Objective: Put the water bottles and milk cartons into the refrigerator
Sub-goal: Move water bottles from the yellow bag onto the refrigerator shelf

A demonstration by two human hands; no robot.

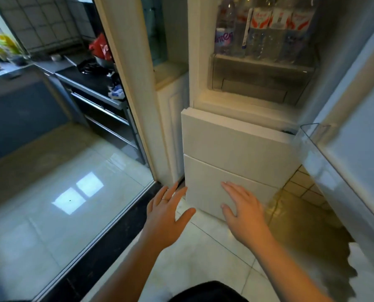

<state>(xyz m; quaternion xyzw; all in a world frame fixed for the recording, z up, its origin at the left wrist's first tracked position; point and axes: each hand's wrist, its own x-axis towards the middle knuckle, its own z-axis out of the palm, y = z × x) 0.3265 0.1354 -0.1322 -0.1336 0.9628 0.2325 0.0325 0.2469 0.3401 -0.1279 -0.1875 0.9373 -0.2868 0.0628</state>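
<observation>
The refrigerator (pixel 236 136) stands ahead with its upper compartment open. Several water bottles (pixel 266 29) with red and white labels stand on the shelf above a grey crisper drawer (pixel 260 81). No milk carton is in view. My left hand (pixel 166 212) is stretched out low in front of the fridge's left corner, fingers spread, holding nothing, a ring on one finger. Over the lower white drawer front (pixel 214 177) my right hand (pixel 242 212) reaches with straight fingers and is empty; I cannot tell whether it touches the panel.
The open fridge door (pixel 356 153) with a clear door bin (pixel 312 153) juts in at the right. A glass sliding door (pixel 57 182) and its white frame (pixel 133 83) stand at the left, with a kitchen counter and stove (pixel 90 68) behind. Pale floor tiles (pixel 214 253) lie underfoot.
</observation>
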